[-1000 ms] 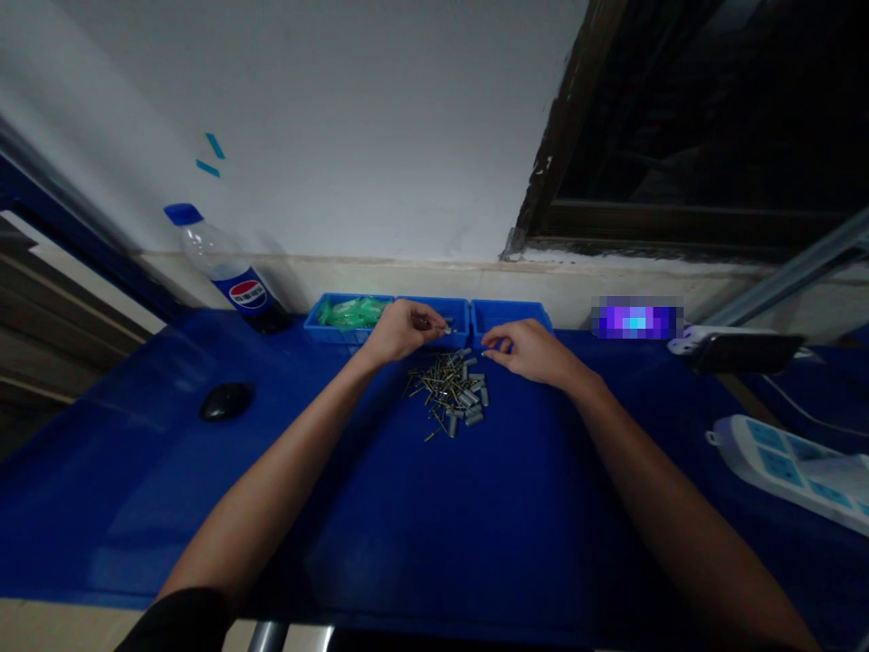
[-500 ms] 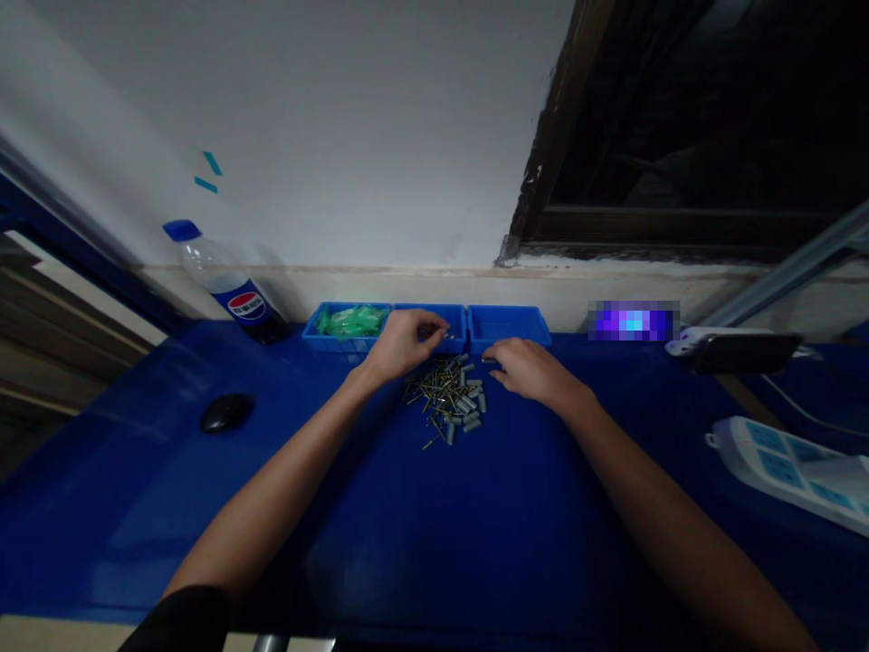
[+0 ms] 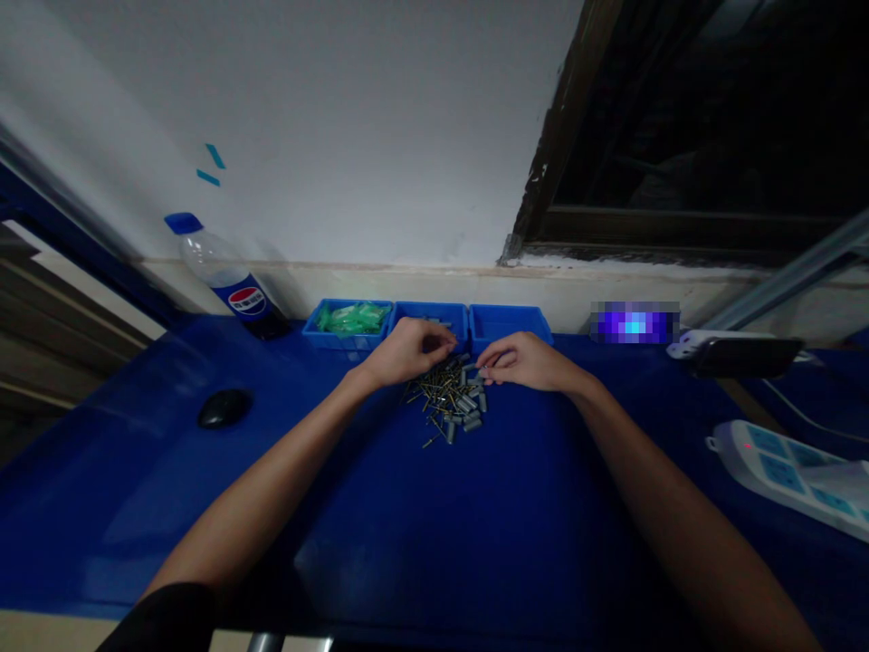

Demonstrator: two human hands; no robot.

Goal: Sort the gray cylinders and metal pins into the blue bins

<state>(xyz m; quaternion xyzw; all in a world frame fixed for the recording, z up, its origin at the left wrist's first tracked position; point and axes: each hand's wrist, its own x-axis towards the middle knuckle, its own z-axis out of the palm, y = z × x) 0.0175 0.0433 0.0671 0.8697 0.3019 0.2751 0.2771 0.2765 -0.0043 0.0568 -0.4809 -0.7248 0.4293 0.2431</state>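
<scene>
One pile, brass-coloured pins and grey cylinders, on desk. My left hand and right hand, alongside: fingers curled inward, any grip I cannot tell.

Bottle, its blue label bearing the Pepsi emblem; adjoining pale characters too blurred to read.

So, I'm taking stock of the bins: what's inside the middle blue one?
In the middle blue bin, a few grey pieces show past the left hand, too small to identify. The hand covers the front part, so anything behind it is hidden.
</scene>
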